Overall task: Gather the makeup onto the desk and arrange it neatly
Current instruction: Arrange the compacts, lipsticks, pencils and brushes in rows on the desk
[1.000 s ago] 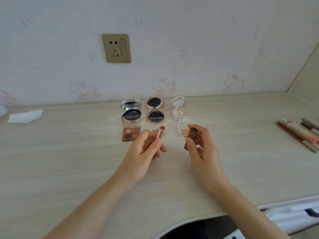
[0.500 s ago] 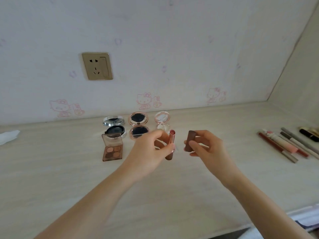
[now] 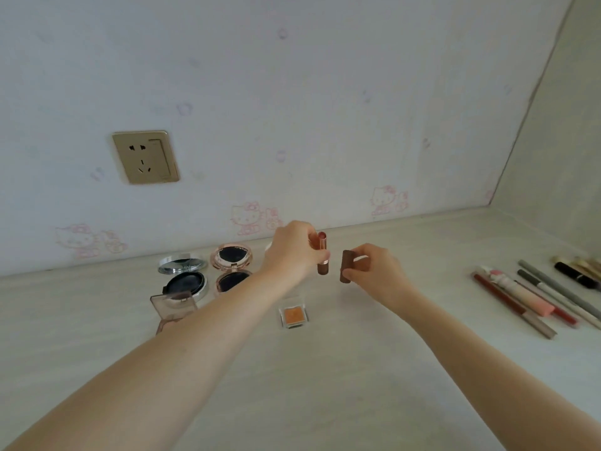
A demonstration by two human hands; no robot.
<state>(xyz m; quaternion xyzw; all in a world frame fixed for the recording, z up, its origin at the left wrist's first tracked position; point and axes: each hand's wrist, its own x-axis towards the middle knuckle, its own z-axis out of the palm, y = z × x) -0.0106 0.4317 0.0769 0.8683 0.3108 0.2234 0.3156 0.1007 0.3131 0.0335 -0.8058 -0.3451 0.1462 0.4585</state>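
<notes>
My left hand (image 3: pixel 294 250) grips an uncapped lipstick (image 3: pixel 322 253) upright above the desk (image 3: pixel 325 369). Just to its right, my right hand (image 3: pixel 374 271) pinches the brown lipstick cap (image 3: pixel 346 266), a small gap apart from the tube. Open compacts stand behind my left arm: a silver one (image 3: pixel 182 274) and a rose-gold one (image 3: pixel 231 264). A brown eyeshadow palette (image 3: pixel 174 306) is partly hidden by my left forearm. A small square orange eyeshadow pot (image 3: pixel 293 313) lies below my hands.
Several pencils, lip tubes and brushes (image 3: pixel 540 296) lie in a row at the right of the desk. The wall with a gold socket (image 3: pixel 145 156) rises behind the desk; a side panel closes the right corner.
Both hands have lifted and reached farther back toward the wall with the lipstick and cap. The camera has tilted up, so the desk sits lower in view.
</notes>
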